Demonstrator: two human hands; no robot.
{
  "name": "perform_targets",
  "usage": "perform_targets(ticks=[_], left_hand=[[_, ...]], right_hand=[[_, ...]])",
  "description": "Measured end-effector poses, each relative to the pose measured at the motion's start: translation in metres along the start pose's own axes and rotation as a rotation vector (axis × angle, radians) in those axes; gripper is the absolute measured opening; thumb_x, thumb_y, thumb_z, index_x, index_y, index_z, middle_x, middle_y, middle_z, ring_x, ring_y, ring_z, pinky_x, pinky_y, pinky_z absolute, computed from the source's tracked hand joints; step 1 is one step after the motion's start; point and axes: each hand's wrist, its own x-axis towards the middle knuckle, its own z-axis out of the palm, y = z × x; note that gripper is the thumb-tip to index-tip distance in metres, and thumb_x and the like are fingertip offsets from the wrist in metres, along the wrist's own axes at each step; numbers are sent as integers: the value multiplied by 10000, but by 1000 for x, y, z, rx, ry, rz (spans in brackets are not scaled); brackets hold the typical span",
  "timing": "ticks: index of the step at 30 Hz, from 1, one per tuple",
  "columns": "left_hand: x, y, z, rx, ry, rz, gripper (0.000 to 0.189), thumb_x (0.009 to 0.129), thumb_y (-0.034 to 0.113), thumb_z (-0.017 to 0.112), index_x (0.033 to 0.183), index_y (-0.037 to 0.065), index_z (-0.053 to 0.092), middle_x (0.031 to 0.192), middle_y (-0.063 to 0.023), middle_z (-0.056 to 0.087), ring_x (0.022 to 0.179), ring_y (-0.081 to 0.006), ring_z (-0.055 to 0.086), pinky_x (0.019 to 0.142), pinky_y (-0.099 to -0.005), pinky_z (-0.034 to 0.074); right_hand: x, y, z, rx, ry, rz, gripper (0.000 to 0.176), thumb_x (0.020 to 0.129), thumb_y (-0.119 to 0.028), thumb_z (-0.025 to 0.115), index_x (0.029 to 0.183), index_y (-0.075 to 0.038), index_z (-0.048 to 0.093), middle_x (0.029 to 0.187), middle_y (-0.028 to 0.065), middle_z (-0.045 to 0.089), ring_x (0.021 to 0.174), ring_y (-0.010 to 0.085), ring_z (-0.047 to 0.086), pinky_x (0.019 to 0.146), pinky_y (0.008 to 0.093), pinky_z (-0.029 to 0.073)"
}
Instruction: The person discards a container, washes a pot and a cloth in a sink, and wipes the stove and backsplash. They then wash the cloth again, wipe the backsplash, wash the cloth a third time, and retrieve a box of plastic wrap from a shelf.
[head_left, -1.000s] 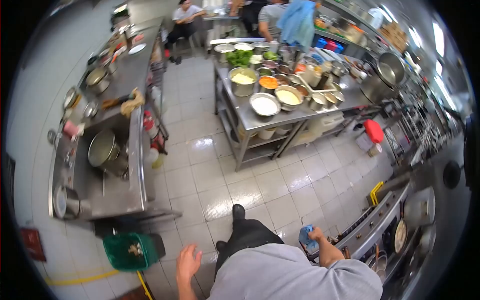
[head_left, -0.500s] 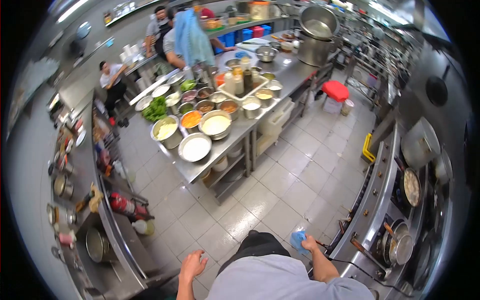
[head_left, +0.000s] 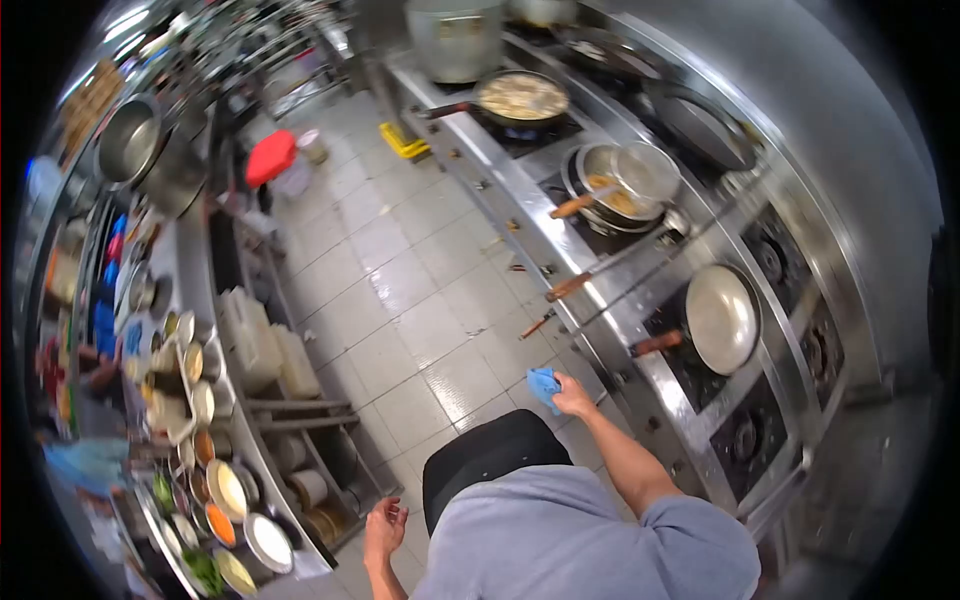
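Note:
A blue cloth [head_left: 542, 386] is gripped in my right hand [head_left: 573, 396], held in front of the stove's edge. My left hand [head_left: 385, 527] hangs low beside the prep table, its fingers loosely curled and apart with nothing in them. Nearest my right hand on the stove [head_left: 660, 380] is a wide frying pan [head_left: 721, 322] with a wooden handle, its inside bare. Farther back, a strainer [head_left: 645, 172] rests over a pot, with a wooden-handled tool across it. Behind that, a pan of pale food [head_left: 522, 97] sits over a blue flame.
The prep table [head_left: 225, 400] on the left carries bowls of ingredients, including a white-filled bowl [head_left: 268, 543]. A large pot [head_left: 456, 40] stands at the stove's far end. On the tiled floor are a red-topped stool [head_left: 271, 158] and a yellow object [head_left: 403, 141].
My view has swung right, from the prep table towards the stove. The blue cloth stays in my right hand, and my left hand remains free.

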Motion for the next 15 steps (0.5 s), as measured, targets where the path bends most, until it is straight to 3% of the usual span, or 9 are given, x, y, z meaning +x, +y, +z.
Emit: perform_targets(ticks=[3,5,7,8,10,12,13,15], left_hand=[[50,-63,24,-73,-131,81,286,817,161,676,1042,-9,630,845,-121,666,739,-185,631,669,-332,507],[85,-129,50,-192,-234,-112,283,832,199,667,1014,-16,638,857,-147,689,803,-188,655,745,-324,509],[94,-144,46,-19,-267,-7,253,833,191,670,975,-17,647,820,-115,682,724,-174,639,675,-317,511],[100,-153,47,-75,-318,-84,240,832,190,674,944,-22,647,796,-96,671,682,-159,621,631,-307,502],[122,-203,61,-318,-430,-242,203,830,158,680,890,-31,638,732,-49,626,578,-125,561,508,-278,457],[129,-196,51,-380,-463,-254,187,836,140,667,897,-33,630,716,-49,615,576,-127,558,495,-279,450],[133,-194,44,-448,-481,-278,171,842,122,653,905,-34,622,701,-50,604,574,-128,555,482,-279,442],[141,-177,37,-349,-441,-173,151,860,87,621,946,-35,602,683,-51,582,559,-131,541,450,-277,418]], right_hand=[[-47,0,-10,88,114,53,435,688,-84,528,1115,-30,590,1019,233,635,1009,383,595,852,432,457],[-68,7,-10,115,195,72,439,680,-85,532,1111,-25,590,1014,237,634,998,388,599,842,428,462],[-86,5,-13,264,262,27,427,676,-105,551,1092,-19,596,951,219,644,917,330,635,785,397,482],[-91,0,-19,268,285,41,427,676,-105,551,1092,-19,596,951,219,644,917,330,635,785,397,482],[-103,-38,-51,353,253,-41,389,680,-86,591,1061,-11,610,892,131,668,837,205,637,729,343,494],[-114,-77,-93,655,247,-206,342,695,-20,614,1037,-10,627,867,35,660,822,110,601,721,293,493],[-119,-93,-116,801,253,-181,329,709,41,616,1033,-12,636,895,2,656,830,100,600,744,279,500],[-115,-115,-157,956,371,-247,317,717,42,604,1029,-11,632,935,27,660,826,120,610,763,294,509]])
